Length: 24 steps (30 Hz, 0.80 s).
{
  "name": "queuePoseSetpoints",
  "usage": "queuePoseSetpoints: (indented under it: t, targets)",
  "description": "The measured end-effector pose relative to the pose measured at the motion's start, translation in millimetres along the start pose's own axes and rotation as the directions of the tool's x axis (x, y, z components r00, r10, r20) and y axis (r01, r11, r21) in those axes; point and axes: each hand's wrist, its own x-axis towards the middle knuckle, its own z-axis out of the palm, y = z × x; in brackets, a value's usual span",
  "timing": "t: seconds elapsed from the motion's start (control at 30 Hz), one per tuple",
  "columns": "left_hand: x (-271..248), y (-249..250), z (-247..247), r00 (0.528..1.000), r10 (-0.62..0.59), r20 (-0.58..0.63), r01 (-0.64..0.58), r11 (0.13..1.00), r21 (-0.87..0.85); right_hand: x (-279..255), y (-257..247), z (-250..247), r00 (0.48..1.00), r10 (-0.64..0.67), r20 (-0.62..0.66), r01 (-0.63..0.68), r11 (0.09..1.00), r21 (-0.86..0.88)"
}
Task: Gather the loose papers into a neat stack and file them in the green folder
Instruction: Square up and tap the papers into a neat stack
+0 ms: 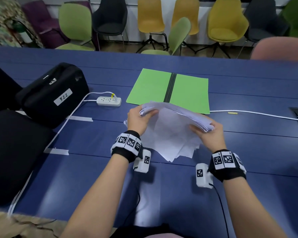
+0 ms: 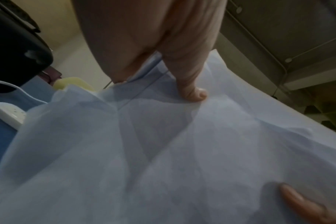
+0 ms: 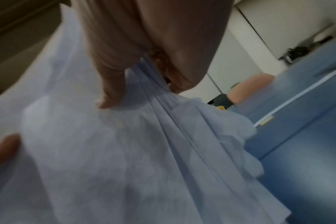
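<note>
From the head view, your left hand [image 1: 139, 120] and right hand [image 1: 209, 133] each clamp one end of the uneven papers [image 1: 172, 133], lifted above the middle of the blue worktop [image 1: 93, 177], with the green folder [image 1: 169, 90] lying open just beyond, toward the far edge. At your left wrist, your thumb [image 2: 190, 84] presses on the top sheet. At your right wrist, thumb and fingers [image 3: 182, 72] pinch the fanned sheet edges.

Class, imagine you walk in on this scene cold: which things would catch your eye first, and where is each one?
First, the untidy sheaf of white papers, gripped at its two ends by the left hand and the right hand above the blue table. Just beyond it lies the bright green folder, open flat. At the far left sits a black case.
</note>
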Motion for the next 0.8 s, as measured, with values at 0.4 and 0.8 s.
queuePoseSetpoints:
  t: [0.4,0.8]
  targets:
    - [3,-16,-44,0.973,0.02,0.229,-0.049,0.991,0.124,16,11,-4,0.984,0.152,-0.09,-0.168,0.961,-0.218]
    - [-1,-90,-59,0.989,-0.116,0.087,0.078,0.932,0.355,-2,-5,-30,0.982,0.156,-0.11,-0.158,0.987,-0.003]
